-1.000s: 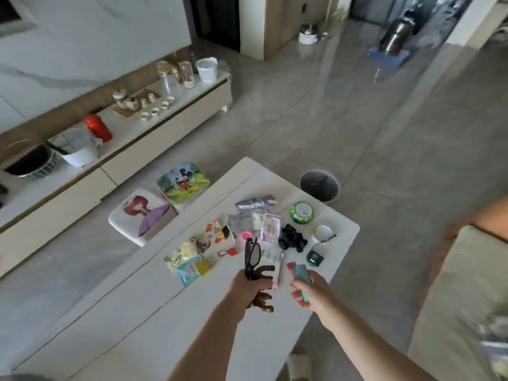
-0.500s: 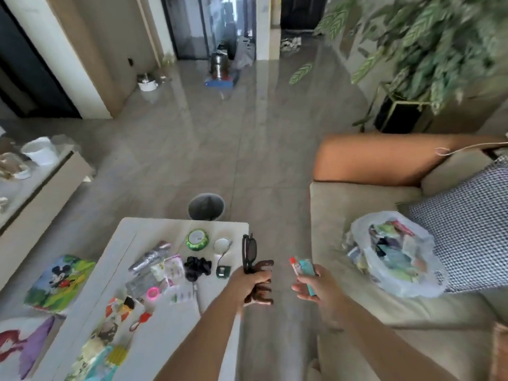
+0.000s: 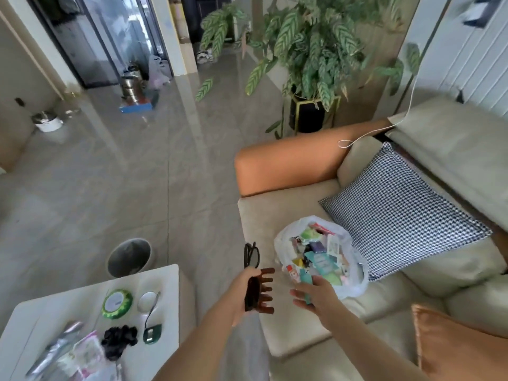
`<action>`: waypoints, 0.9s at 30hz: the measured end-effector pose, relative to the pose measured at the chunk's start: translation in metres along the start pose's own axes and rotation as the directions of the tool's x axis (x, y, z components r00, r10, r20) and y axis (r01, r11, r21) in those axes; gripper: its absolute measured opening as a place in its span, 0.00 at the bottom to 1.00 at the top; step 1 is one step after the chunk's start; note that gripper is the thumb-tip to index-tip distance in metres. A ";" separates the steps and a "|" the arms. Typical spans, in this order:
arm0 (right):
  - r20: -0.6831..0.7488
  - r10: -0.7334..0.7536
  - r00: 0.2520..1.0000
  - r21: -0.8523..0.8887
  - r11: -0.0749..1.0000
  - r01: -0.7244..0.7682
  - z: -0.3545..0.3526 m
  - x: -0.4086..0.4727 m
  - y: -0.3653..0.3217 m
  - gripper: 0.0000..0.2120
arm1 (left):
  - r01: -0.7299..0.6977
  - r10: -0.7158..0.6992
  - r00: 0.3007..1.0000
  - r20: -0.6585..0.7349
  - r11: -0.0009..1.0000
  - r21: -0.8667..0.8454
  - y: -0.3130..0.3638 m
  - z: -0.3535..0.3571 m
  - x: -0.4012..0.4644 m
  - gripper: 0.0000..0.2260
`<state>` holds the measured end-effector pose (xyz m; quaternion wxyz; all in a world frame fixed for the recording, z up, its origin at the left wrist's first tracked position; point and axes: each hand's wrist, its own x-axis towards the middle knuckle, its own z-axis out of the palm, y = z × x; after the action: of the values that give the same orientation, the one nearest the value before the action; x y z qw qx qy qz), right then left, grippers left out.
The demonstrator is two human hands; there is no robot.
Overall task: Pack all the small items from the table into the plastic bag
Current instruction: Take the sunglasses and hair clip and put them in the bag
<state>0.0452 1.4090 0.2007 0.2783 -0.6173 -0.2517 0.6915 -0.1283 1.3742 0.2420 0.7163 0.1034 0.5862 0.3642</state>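
A clear plastic bag (image 3: 354, 284) stuffed with several small packets lies open on the beige sofa seat. My right hand (image 3: 316, 294) hovers at the bag's near edge, closed on a small teal packet (image 3: 305, 280). My left hand (image 3: 242, 287), left of it over the gap between table and sofa, grips black glasses (image 3: 251, 255) and a brown hair claw (image 3: 261, 291). On the white table (image 3: 167, 325) at lower left lie a green tape roll (image 3: 117, 299), a round mirror (image 3: 148, 299), a black scrunchie (image 3: 119, 342), a green tag (image 3: 150, 335) and several sachets (image 3: 79, 356).
A grey waste bin (image 3: 129, 257) stands on the floor beyond the table corner. On the sofa are a checked cushion (image 3: 398, 213), an orange armrest (image 3: 288, 163) and an orange cushion (image 3: 461, 345). A large potted plant (image 3: 310, 50) stands behind the sofa. Tiled floor stretches to the left.
My view has swung right from the table to the sofa. Both hands, still holding their items, have moved toward the bag, and my right hand now reaches its edge.
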 end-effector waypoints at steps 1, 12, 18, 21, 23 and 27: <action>-0.013 0.007 1.000 0.009 1.000 -0.007 -0.010 0.006 -0.005 0.11 | 0.026 -0.026 1.000 0.008 0.999 -0.021 0.003 0.011 0.011 0.15; -0.121 0.039 0.992 0.145 0.989 -0.021 -0.082 0.084 -0.025 0.11 | 0.129 -0.107 0.988 -0.113 0.970 0.205 0.013 0.094 0.131 0.15; -0.240 0.116 0.964 0.176 0.982 -0.074 -0.100 0.135 -0.014 0.15 | 0.146 -0.090 0.984 -0.155 0.904 0.403 0.015 0.117 0.204 0.10; -0.266 0.162 0.950 0.154 0.980 -0.123 -0.100 0.166 -0.004 0.16 | 0.169 -0.097 0.981 -0.170 0.858 0.485 0.017 0.124 0.238 0.06; -0.250 0.201 0.947 0.161 0.973 -0.164 -0.098 0.186 0.002 0.13 | 0.171 -0.096 0.982 -0.162 0.809 0.562 0.016 0.127 0.265 0.11; -0.243 0.233 0.941 0.300 0.941 -0.156 -0.095 0.225 0.007 0.09 | 0.131 -0.062 0.990 -0.126 0.720 0.681 0.003 0.127 0.339 0.19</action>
<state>0.1200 1.5610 0.0246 0.3236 -0.6845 -0.0486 0.6515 0.0025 1.6299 0.0217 0.6165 0.3132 0.7170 0.0879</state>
